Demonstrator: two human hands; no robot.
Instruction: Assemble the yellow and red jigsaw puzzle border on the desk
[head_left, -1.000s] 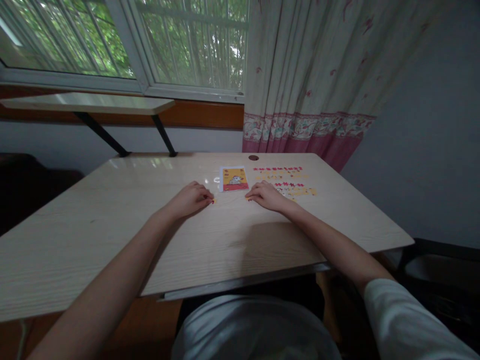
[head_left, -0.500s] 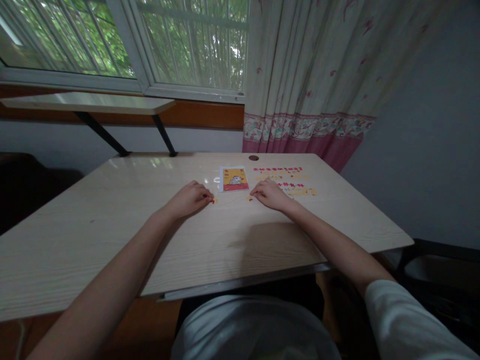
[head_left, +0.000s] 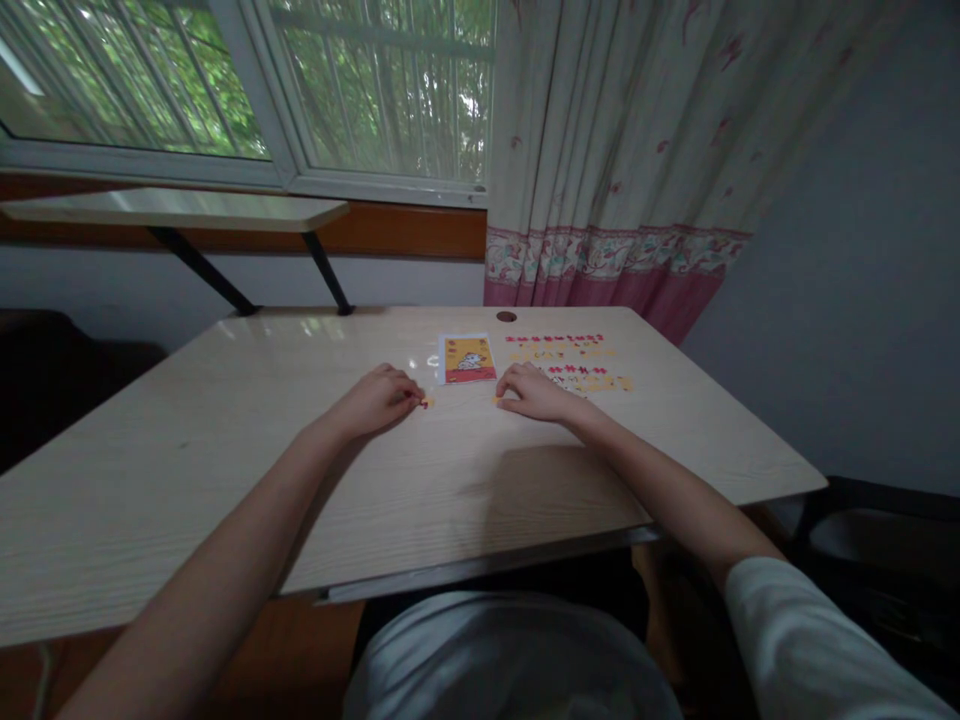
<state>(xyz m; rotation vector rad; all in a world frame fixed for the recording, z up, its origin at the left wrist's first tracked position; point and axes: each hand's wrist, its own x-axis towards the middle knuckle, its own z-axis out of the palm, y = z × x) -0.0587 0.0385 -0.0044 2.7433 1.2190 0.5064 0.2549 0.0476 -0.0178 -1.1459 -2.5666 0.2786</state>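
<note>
My left hand (head_left: 382,397) rests on the table with thumb and fingertips pinched on a small yellow-and-red jigsaw puzzle piece (head_left: 427,402). Across from it, my right hand (head_left: 536,392) has its thumb and index finger closed around another yellow puzzle piece (head_left: 496,400), which is mostly covered by the fingers. A picture card (head_left: 470,358) with a white spotted animal on yellow and red lies flat between and just beyond the hands. Rows of red and yellow puzzle pieces (head_left: 570,370) are laid out past my right hand, some of them hidden behind it.
The pale wooden table (head_left: 225,450) has a round cable hole (head_left: 507,317) at its far edge. A raised shelf (head_left: 187,208) on black legs stands at the back left. Behind the table are a window (head_left: 375,90) and a curtain (head_left: 600,150).
My right hand has shifted slightly left and its thumb and finger have closed around the yellow puzzle piece. The left hand keeps its pinch with hardly any movement.
</note>
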